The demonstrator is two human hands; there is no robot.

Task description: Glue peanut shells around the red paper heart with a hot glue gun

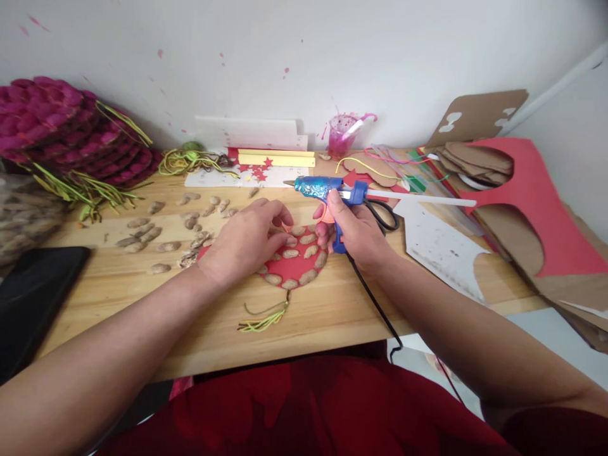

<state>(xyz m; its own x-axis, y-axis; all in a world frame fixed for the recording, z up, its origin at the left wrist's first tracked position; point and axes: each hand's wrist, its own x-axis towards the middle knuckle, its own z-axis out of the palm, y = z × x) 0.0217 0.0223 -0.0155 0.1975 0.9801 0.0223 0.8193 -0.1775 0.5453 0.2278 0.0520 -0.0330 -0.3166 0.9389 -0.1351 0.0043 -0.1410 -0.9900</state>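
My right hand is wrapped round a blue hot glue gun, its nozzle pointing left and a long white glue stick sticking out of its back. Below it lies a red fish-like cutout on the wooden table, edged and dotted with peanuts. A yellow-green yarn tassel hangs from its lower edge. Over the cutout's left part bends my left hand, thumb and forefinger drawn together close above the peanuts. Whatever sits between those fingertips is hidden.
Loose peanuts are scattered at left, near a black phone-like slab. Stacked pink peanut pieces stand behind. Yarn, red paper stars and a pink-stained cup line the wall. Cut cardboard lies right; the gun's cord trails forward.
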